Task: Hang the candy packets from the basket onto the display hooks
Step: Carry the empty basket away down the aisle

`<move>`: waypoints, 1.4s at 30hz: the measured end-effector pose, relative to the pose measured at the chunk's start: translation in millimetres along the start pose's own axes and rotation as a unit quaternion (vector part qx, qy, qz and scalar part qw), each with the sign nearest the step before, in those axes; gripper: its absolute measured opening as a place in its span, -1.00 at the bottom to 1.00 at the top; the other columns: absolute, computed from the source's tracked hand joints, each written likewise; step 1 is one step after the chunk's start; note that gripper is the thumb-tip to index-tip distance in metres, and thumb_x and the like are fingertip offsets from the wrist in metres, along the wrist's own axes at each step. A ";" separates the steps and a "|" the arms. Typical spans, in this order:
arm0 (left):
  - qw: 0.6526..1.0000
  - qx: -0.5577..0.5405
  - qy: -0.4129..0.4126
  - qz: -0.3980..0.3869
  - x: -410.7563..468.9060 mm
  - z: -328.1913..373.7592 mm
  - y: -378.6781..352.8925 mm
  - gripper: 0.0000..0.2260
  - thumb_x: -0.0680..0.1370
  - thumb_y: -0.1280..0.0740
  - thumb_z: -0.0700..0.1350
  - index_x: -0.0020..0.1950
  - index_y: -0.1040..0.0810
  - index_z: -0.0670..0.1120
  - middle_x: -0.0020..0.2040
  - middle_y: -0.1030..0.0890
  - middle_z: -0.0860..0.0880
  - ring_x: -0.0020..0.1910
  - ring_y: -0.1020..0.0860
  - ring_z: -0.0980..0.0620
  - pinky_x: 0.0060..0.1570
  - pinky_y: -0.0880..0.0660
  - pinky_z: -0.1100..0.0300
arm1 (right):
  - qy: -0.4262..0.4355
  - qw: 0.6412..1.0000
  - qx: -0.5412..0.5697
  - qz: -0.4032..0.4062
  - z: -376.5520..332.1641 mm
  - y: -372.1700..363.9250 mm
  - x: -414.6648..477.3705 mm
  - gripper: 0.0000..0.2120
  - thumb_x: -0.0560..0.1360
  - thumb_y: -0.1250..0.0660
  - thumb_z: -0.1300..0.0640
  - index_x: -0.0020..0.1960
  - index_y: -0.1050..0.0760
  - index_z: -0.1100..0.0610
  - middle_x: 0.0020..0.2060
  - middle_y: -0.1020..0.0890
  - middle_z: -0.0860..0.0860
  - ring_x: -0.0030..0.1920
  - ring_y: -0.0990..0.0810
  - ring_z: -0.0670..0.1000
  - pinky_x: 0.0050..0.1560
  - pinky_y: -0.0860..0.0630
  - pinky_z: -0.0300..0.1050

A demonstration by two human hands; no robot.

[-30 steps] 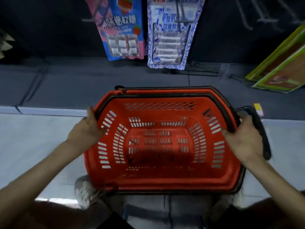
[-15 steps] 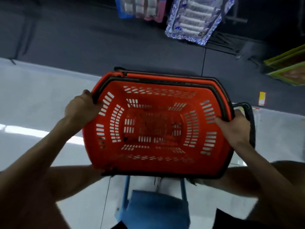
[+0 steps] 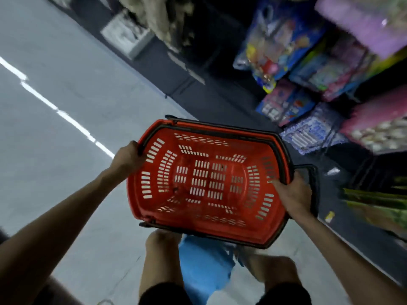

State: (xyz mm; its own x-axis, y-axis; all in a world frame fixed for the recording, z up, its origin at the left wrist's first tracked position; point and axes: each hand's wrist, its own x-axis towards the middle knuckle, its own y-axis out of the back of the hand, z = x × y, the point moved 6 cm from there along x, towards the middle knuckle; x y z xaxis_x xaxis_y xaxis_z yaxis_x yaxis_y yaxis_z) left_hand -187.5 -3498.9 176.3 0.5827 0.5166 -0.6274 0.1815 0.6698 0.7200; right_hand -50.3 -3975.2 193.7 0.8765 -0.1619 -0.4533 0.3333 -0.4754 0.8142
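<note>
The left hand [image 3: 130, 157] curls over the left rim of the basket [image 3: 259, 194], and the right hand [image 3: 294, 194] clasps its right rim beside the black handle [image 3: 314, 190]. The basket is held above the knees, long axis left to right, with no packets inside. Packets [image 3: 308, 135] hang ahead-right, nearer the right hand.

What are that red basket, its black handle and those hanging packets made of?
The basket looks like moulded hard plastic: semi-gloss red, slotted walls. Its handle is black, probably plastic, though blurred. The packets seem thin printed plastic film, glossy with highlights.
</note>
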 end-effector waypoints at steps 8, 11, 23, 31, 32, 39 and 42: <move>0.983 -0.147 0.104 0.039 -55.7 -124.4 199.3 -0.64 0.64 -0.40 -0.02 0.35 -0.49 -0.18 0.14 -0.65 -0.20 -0.05 -0.62 -0.14 0.06 -0.62 -0.09 | 0.184 0.981 -0.045 -0.037 -265.4 17.3 -48.2 -0.64 0.46 -0.56 0.03 -0.03 -0.44 0.21 -0.15 -0.59 0.14 -0.15 -0.59 0.20 -0.19 -0.39 -0.04; 0.971 -0.184 0.130 0.075 -74.2 -172.8 276.4 -0.56 0.63 -0.41 0.03 0.40 -0.48 -0.20 0.22 -0.64 -0.24 0.03 -0.65 -0.21 0.14 -0.63 -0.13 | 0.236 0.970 -0.053 -0.038 -368.9 13.9 -80.9 -0.63 0.43 -0.55 0.00 -0.07 -0.45 0.22 -0.17 -0.61 0.19 -0.14 -0.61 0.24 -0.20 -0.42 0.00; 0.916 -0.216 0.164 0.295 -137.8 -330.1 552.3 -0.59 0.62 -0.39 0.02 0.37 -0.54 -0.21 0.23 -0.65 -0.29 0.17 -0.62 -0.28 0.16 -0.55 -0.04 | 0.418 0.904 -0.031 -0.085 -736.0 -28.2 -216.6 -0.63 0.39 -0.55 -0.04 -0.05 -0.58 0.24 -0.19 -0.60 0.09 -0.15 -0.62 0.21 -0.15 -0.38 -0.09; 0.875 -0.182 0.199 0.402 -114.9 -410.6 693.3 -0.70 0.44 -0.44 0.04 0.07 -0.55 -0.09 0.01 -0.68 -0.18 -0.04 -0.63 -0.20 -0.05 -0.56 -0.01 | 0.514 0.850 -0.051 -0.108 -979.1 -68.9 -267.3 -0.67 0.42 -0.60 0.04 -0.17 -0.55 0.26 -0.18 -0.61 0.19 -0.28 -0.52 0.13 -0.17 -0.38 -0.06; 0.872 -0.177 0.207 0.406 -106.5 -420.6 714.0 -0.71 0.45 -0.48 0.00 0.07 -0.53 -0.10 0.01 -0.67 -0.17 -0.04 -0.62 -0.20 -0.07 -0.54 -0.01 | 0.525 0.842 -0.057 -0.109 -1013.4 -75.2 -271.1 -0.68 0.43 -0.59 0.05 -0.19 -0.56 0.27 -0.20 -0.61 0.17 -0.28 -0.51 0.12 -0.18 -0.38 -0.07; 0.846 -0.153 0.281 0.426 -50.0 -466.1 866.0 -0.71 0.45 -0.50 -0.06 0.07 -0.52 -0.13 -0.01 -0.62 -0.17 -0.06 -0.58 -0.18 -0.11 -0.51 0.04 | 0.592 0.791 -0.097 -0.120 -1242.7 -111.3 -304.6 -0.61 0.41 -0.55 -0.06 -0.31 -0.46 0.18 -0.30 -0.61 0.17 -0.36 -0.55 0.16 -0.38 -0.39 -0.05; 0.831 -0.151 0.301 0.442 -29.9 -484.3 920.2 -0.74 0.43 -0.49 -0.07 0.03 -0.54 -0.13 -0.05 -0.64 -0.18 -0.08 -0.61 -0.18 -0.13 -0.56 0.03 | 0.615 0.775 -0.092 -0.114 -1328.6 -117.7 -323.7 -0.61 0.38 -0.55 -0.04 -0.36 -0.45 0.18 -0.36 -0.58 0.14 -0.41 -0.49 0.11 -0.41 -0.31 -0.07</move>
State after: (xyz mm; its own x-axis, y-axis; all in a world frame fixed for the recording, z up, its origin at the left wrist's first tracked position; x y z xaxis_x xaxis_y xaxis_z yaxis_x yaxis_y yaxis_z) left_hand -421.6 -2639.6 714.1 -0.1358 0.9907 0.0073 -0.3679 -0.0573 0.9281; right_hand 88.2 -2718.0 726.6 0.4181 0.9084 0.0045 0.4726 -0.2218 0.8529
